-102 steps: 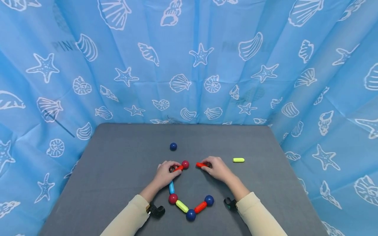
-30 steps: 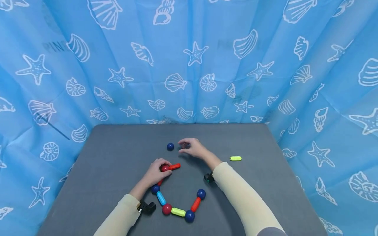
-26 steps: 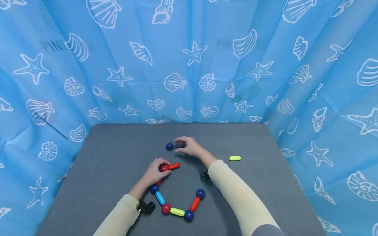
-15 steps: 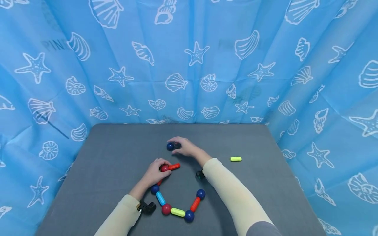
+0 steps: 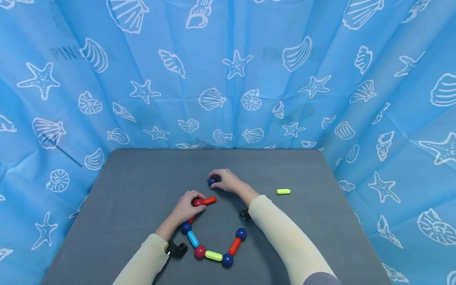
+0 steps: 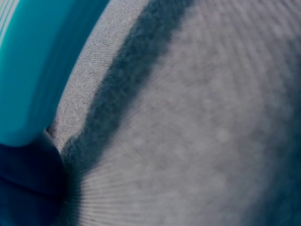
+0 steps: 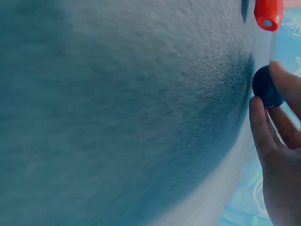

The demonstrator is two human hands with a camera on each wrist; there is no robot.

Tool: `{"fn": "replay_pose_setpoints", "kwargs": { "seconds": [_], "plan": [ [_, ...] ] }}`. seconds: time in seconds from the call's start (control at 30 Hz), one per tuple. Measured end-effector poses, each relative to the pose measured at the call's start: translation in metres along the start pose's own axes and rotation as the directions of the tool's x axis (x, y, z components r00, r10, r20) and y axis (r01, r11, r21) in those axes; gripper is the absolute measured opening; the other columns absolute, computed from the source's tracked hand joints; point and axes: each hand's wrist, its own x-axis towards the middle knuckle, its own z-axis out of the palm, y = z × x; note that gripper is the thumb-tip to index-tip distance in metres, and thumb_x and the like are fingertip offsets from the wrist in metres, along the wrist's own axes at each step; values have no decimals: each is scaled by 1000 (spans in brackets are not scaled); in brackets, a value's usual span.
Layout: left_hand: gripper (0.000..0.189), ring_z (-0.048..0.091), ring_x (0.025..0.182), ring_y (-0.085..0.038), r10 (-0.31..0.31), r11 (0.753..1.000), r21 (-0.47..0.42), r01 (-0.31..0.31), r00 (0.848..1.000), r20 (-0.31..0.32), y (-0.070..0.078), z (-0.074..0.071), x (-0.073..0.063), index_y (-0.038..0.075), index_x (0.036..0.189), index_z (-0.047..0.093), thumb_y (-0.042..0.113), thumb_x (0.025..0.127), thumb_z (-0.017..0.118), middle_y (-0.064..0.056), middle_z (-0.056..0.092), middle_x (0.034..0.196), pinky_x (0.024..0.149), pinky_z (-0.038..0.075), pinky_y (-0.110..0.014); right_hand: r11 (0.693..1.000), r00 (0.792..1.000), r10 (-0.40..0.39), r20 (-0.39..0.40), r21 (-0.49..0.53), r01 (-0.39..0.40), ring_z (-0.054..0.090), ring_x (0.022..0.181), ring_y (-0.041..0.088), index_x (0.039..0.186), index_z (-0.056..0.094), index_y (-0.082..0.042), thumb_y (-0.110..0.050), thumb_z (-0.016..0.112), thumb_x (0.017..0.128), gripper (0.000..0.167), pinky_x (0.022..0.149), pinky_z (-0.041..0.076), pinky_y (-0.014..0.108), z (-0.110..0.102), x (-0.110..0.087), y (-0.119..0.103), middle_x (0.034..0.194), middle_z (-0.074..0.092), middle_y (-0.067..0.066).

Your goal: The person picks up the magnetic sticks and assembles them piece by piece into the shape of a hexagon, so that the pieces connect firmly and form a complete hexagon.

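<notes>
My left hand (image 5: 185,208) grips a red ball (image 5: 197,202), from which a red rod (image 5: 209,200) points right with its far end free. Another red rod, partly under that hand, runs down to a blue ball (image 5: 186,228). From there the chain continues through a light-blue rod (image 5: 193,239), a red ball (image 5: 200,251), a yellow-green rod (image 5: 213,255), a blue ball (image 5: 227,260), a red rod (image 5: 234,246) and an end blue ball (image 5: 241,234). Beyond the free rod end, my right hand (image 5: 229,182) pinches a separate blue ball (image 7: 266,87) between thumb and fingers.
A loose yellow-green rod (image 5: 283,191) lies on the grey table (image 5: 149,170), right of my right hand. A blue shell-print curtain (image 5: 221,71) hangs behind the table and along its sides. Each wrist wears a small black camera (image 5: 177,249).
The left hand has shifted left with the chain, whose red rod now joins the red ball. My right hand has released that rod, reached the far blue ball and drawn it slightly nearer.
</notes>
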Motion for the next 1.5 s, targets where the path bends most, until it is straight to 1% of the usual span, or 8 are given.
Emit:
{"fn": "replay_pose_setpoints", "kwargs": {
  "seconds": [0.13,0.33,0.67,0.93,1.13,1.27,1.37,1.5],
  "plan": [
    [20,55,98,-16,-2,1000,11,2,1000,-7,-1,3,2,24,104,73,25,85,79,5,67,106,84,47,-38,998,999,8,-52,57,-5,60,124,27,128,68,-8,-18,74,93,37,105,47,45,-3,-17,5,130,67,10],
    [20,54,95,-17,-61,998,-1,61,998,-16,7,6,6,22,103,74,23,84,78,3,67,106,83,46,-38,981,996,46,-78,194,-30,62,122,28,129,66,-4,-13,74,93,38,98,52,41,-5,-49,16,129,66,12],
    [20,55,96,-20,-60,997,40,61,997,-39,24,10,20,22,103,75,22,83,78,-2,69,109,83,46,-40,992,996,45,-81,119,-35,64,117,25,127,69,-9,-17,76,91,38,99,50,46,-8,-90,30,125,70,8],
    [21,55,98,-21,-25,996,89,25,1000,-1,34,20,27,20,106,75,20,85,76,-2,69,109,86,48,-43,994,997,59,-58,91,-54,62,120,26,128,69,-11,-16,75,91,37,101,50,47,-10,-103,31,127,69,8],
    [21,53,94,-19,59,989,136,-61,998,24,36,27,31,20,106,76,19,85,76,-1,68,104,83,48,-39,996,997,42,-69,87,-36,62,122,27,127,69,-12,-13,76,91,37,103,48,48,-8,-107,32,127,68,8],
    [20,52,93,-19,74,983,166,-78,997,30,38,27,30,19,105,76,18,85,76,-1,68,104,81,47,-38,996,998,22,-65,92,-16,61,123,27,128,69,-11,-12,75,91,38,104,47,48,-6,-106,31,129,68,8],
    [22,53,96,-20,82,966,243,-86,996,28,43,27,27,20,108,75,21,86,77,-2,67,108,84,48,-40,995,998,7,-64,95,-1,61,124,27,129,68,-10,-11,75,91,39,104,47,48,-5,-106,32,129,68,9],
    [29,52,101,-22,162,915,380,-139,986,-29,57,30,19,22,114,72,30,87,77,-2,64,113,87,47,-42,995,997,1,-73,96,7,61,123,26,129,68,-10,-10,74,91,39,103,48,47,-5,-108,34,129,67,8]
  ]
}}
